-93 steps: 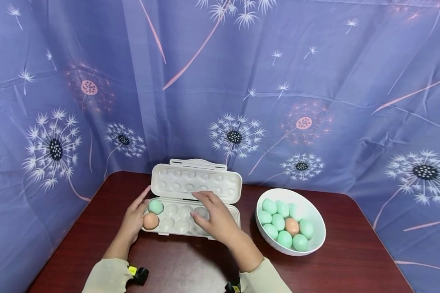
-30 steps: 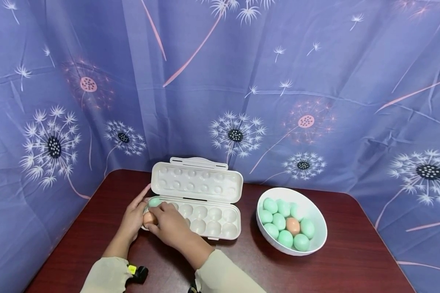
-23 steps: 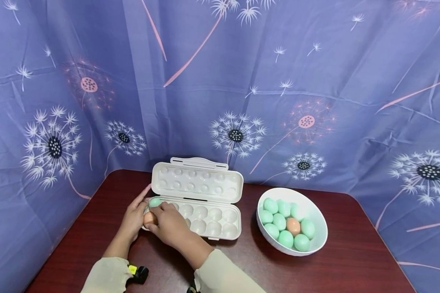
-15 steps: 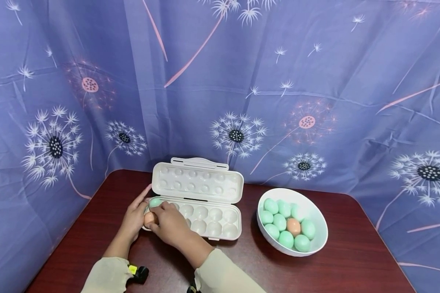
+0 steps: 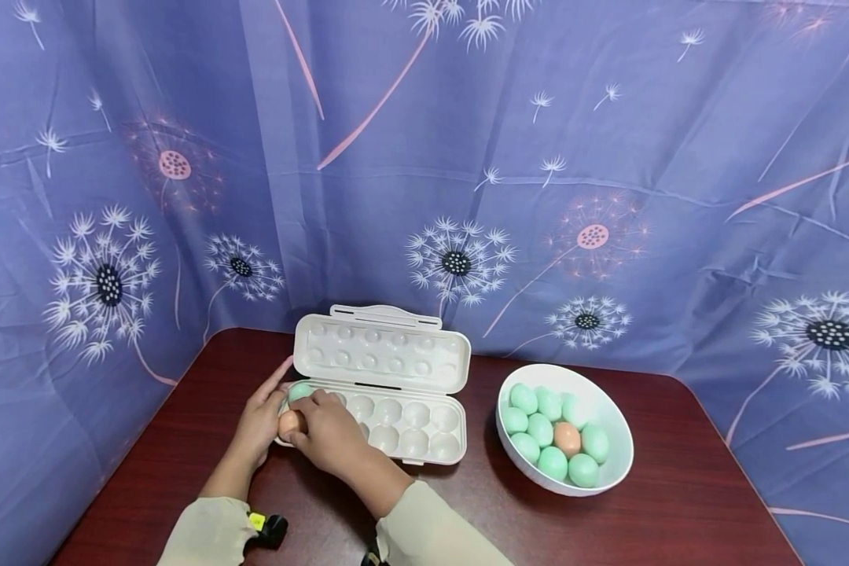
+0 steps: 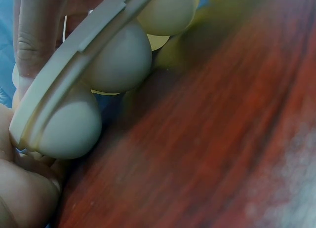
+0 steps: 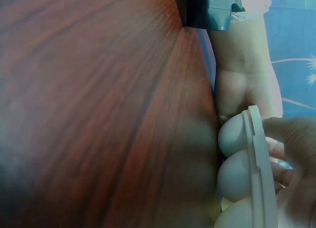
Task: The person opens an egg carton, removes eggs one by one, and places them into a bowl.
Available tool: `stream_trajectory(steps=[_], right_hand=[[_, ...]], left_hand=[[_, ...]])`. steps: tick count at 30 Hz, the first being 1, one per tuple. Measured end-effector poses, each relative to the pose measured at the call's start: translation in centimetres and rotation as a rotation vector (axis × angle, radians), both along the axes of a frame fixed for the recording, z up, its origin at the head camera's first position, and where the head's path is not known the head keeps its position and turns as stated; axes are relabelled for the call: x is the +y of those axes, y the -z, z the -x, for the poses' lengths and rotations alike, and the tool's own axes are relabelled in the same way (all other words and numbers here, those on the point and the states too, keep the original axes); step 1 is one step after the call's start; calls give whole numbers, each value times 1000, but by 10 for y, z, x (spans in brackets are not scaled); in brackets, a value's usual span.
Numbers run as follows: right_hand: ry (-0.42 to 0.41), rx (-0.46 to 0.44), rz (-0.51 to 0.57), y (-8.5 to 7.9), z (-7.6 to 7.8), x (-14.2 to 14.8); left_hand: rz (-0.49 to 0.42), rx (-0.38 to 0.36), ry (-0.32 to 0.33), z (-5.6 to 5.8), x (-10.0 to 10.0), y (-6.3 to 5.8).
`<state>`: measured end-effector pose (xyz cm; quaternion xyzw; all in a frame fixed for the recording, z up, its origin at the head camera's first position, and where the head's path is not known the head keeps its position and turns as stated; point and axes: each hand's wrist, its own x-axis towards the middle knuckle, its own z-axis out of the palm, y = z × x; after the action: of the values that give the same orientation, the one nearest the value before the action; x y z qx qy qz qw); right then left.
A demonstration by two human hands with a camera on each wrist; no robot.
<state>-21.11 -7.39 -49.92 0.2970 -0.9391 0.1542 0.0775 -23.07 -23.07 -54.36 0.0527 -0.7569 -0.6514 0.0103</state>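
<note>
A white egg carton [image 5: 414,444] lies with its lid [image 5: 382,354] raised, toward the back left of the table. In its leftmost cups sit a green egg [image 5: 299,391] and, in front of it, a brown egg [image 5: 290,424]. My left hand [image 5: 255,420] rests along the carton's left end, its index finger stretched toward the lid. My right hand [image 5: 334,436] reaches over the front row, thumb and fingers around the brown egg's right side. In the right wrist view, the undersides of the carton's cups [image 7: 234,176] show beside my right hand [image 7: 298,164].
To the right stands a white bowl [image 5: 619,440] of several green eggs [image 5: 540,430] and one brown egg among them. The dark red wooden table [image 5: 679,503] carries everything. A purple dandelion-print curtain [image 5: 368,212] hangs behind and at the left.
Since about three seconds ago, my right hand has moved left from above the carton's middle to the brown egg. Over the last second both hands have stayed nearly still.
</note>
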Motion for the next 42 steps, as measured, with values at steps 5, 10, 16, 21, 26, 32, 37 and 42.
stream_trajectory(steps=[5,10,16,21,26,32,37,42], right_hand=[[-6,16,-7,1,0,1],[-14,25,2,2,-1,3],[-9,37,33,5,-1,4],[-11,44,55,6,-1,4],[-30,46,76,6,-1,6],[-54,42,113,5,-2,9],[-40,-15,134,2,-3,11],[-26,-79,155,0,-3,13]], left_hand=[[6,-8,-5,-1,1,-2],[-2,-8,-4,-2,2,-3],[-24,11,5,-2,3,-4],[-26,6,-3,-2,4,-4],[-11,5,-4,-2,3,-5],[-10,8,-4,-1,3,-5],[-3,15,1,0,2,-2],[-3,13,2,0,2,-1]])
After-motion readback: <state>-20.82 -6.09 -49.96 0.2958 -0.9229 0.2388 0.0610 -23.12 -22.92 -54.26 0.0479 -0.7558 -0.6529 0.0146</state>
